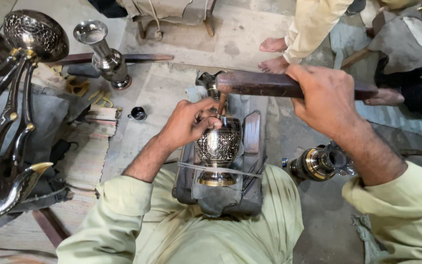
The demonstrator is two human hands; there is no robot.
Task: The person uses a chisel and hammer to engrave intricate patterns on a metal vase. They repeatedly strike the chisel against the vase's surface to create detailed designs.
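Resting on a padded block [221, 195] in the person's lap, the engraved metal vase [218, 149] lies just under the left hand [187, 124], whose fingers [206, 122] pinch a thin chisel [221, 103] against its rim. The right hand [326, 100] has its fingers closed around a wooden hammer [264, 84], above the vase.

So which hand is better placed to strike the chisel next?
The right hand, probably: it grips the hammer, whose head sits above the chisel. The left hand is busy holding that chisel against the engraved cup.
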